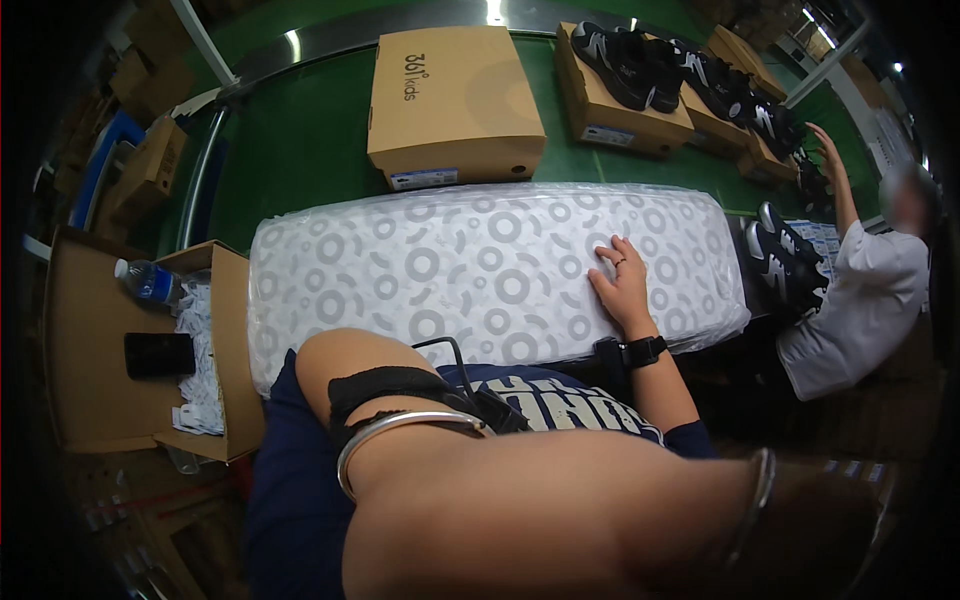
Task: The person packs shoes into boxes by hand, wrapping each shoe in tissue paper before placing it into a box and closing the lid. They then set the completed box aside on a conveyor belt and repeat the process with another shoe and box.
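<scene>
My right hand (pixel 622 288) rests on a long stack of white paper printed with grey rings (pixel 470 270), wrapped in clear plastic. Its fingers are slightly spread and hold nothing; a ring and a dark wristwatch (pixel 643 351) show on that arm. Very close in the foreground, my left arm (pixel 530 500) bends across my body, with a black strap and a silver bangle (pixel 405 425) on it. The left hand's fingers cannot be made out so near the picture's lower edge.
Beyond the stack, a closed tan shoe box (pixel 450 95) stands on a green conveyor belt (pixel 330 110). Black sneakers (pixel 625 65) sit on boxes at the far right, near a co-worker's raised hand (pixel 828 155). At left, an open carton (pixel 95 390) holds a bottle, a dark flat object and paper slips.
</scene>
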{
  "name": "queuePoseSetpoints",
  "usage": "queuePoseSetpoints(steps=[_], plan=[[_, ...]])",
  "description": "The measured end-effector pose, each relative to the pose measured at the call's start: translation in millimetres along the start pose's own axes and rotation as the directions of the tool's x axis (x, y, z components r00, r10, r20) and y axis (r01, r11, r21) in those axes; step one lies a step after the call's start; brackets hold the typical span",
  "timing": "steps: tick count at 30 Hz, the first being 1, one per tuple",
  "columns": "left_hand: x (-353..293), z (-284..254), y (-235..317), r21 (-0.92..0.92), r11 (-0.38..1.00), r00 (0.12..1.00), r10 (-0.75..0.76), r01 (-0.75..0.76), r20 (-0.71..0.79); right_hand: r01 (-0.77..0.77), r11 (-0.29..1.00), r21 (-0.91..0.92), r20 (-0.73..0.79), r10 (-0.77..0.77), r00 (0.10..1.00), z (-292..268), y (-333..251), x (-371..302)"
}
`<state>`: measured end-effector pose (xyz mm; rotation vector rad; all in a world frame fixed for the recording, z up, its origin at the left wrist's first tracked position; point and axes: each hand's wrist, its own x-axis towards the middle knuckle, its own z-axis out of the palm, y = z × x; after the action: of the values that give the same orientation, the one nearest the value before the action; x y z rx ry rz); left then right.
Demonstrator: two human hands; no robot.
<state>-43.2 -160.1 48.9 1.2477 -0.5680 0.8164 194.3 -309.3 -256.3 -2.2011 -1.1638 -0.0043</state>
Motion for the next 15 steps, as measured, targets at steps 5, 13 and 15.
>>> queuePoseSetpoints(steps=[5,13,15], plan=[[3,-7,-2,-0.018,1.0,0.998,-0.016,0.017,0.057,0.001,1.0,0.019,-0.013,-0.001,1.0,-1,1,1],[10,-24,-5,-0.028,1.0,0.989,-0.01,0.015,0.15,0.044,0.995,-0.084,0.044,-0.04,0.998,-9,-6,5],[10,-29,-5,-0.017,1.0,0.987,-0.01,0.013,0.159,0.058,0.997,-0.058,0.173,-0.047,0.984,-23,-2,22]])
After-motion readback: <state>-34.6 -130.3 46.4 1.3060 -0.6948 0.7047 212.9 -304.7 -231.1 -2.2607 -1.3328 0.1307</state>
